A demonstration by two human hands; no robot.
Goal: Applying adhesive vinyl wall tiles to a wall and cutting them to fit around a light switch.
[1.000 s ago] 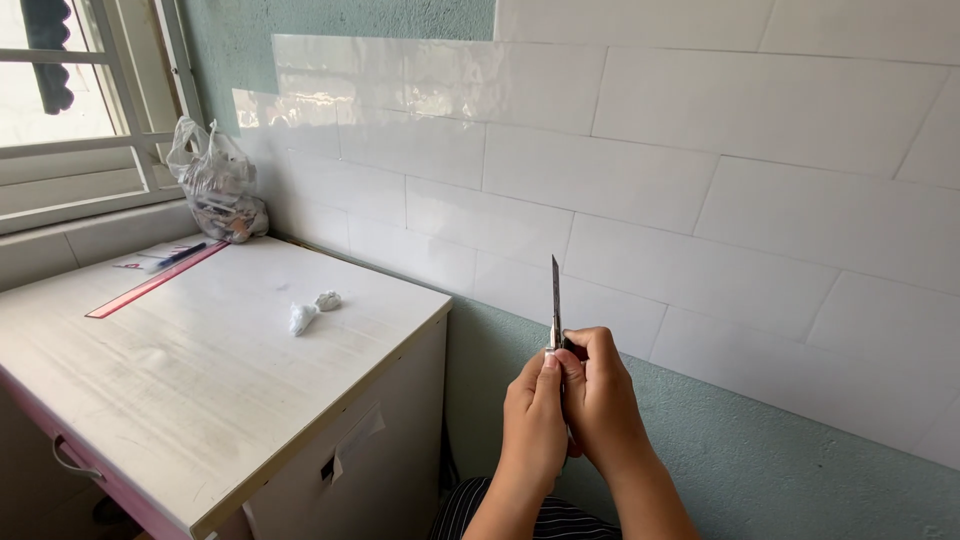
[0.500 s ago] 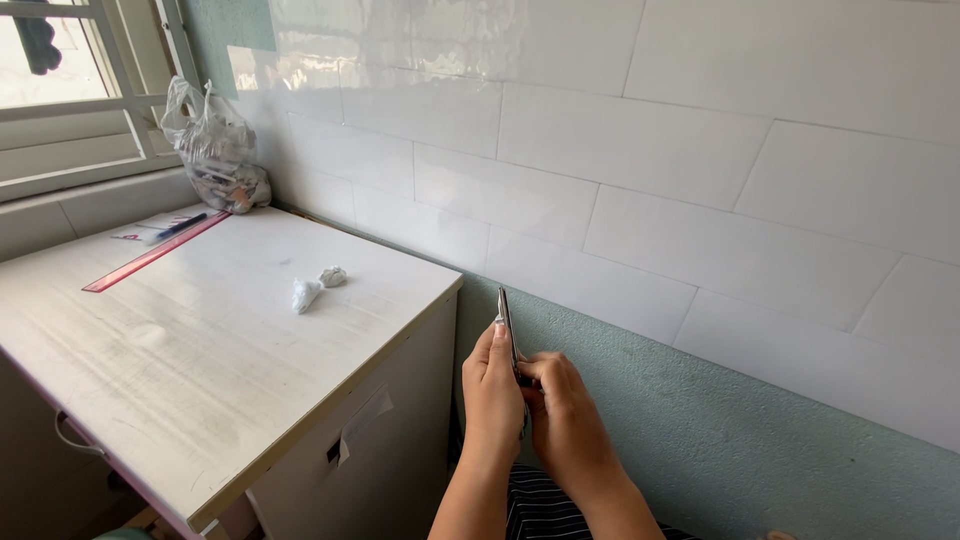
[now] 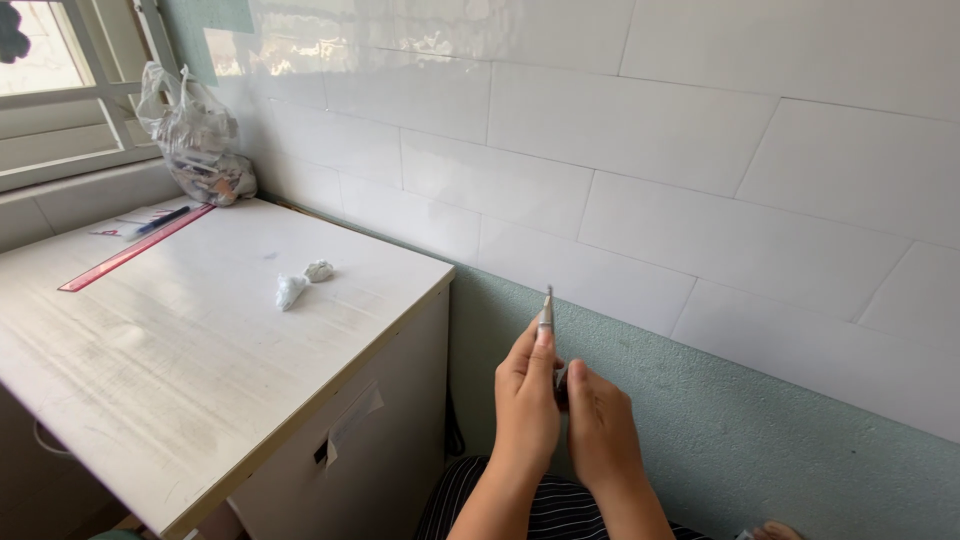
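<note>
Your left hand (image 3: 527, 395) pinches a slim metal blade (image 3: 546, 308) upright between thumb and fingers (image 3: 541, 345), tip toward the tiled wall (image 3: 700, 130), a hold that seems meant to keep the edge away from your palm; your right hand (image 3: 598, 425) presses against it from the side, its fingers curled at the tool's dark lower end, though whether they truly grip it cannot be told from here. Both hands sit low over your striped lap (image 3: 545, 510), in front of the green painted base of the wall (image 3: 760, 440). To your left the white worktop (image 3: 150, 370) carries two crumpled white wads (image 3: 298, 283) near its middle, well apart from the hands. Farther back a long red ruler (image 3: 135, 248) lies slantwise with a dark pen (image 3: 160, 220) beside it, and a knotted clear plastic bag (image 3: 195, 140) of pale scraps leans in the corner under the window frame (image 3: 70, 100)
</note>
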